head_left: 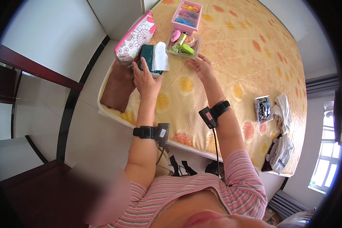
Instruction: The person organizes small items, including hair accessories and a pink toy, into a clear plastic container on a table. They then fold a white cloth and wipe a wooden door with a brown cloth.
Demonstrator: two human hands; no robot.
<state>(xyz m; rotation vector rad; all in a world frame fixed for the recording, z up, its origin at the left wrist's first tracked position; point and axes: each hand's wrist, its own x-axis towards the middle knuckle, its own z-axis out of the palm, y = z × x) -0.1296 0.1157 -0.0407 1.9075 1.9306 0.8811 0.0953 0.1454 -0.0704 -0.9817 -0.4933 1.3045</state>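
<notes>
A dark green tissue pack (147, 56) with a white tissue sticking out of its top lies near the left edge of the bed. My left hand (146, 80) grips its near end, thumb on one side and fingers on the other. Just right of it, my right hand (203, 69) is open, fingers apart and slightly bent, at the near right corner of a clear plastic tray (197, 56). Whether the fingertips touch that tray cannot be told. Inside the tray are a pink oval item (175, 36), a green tube (178, 42) and a bright green item (186, 49).
A pink divided box (173, 23) with coloured cords stands beyond the tray. Left of the tissues are a floral pouch (136, 40) and a brown cloth-like piece (117, 85). A small clear box (257, 110) and bundled cloths (282, 152) lie on the bed's (231, 72) right side.
</notes>
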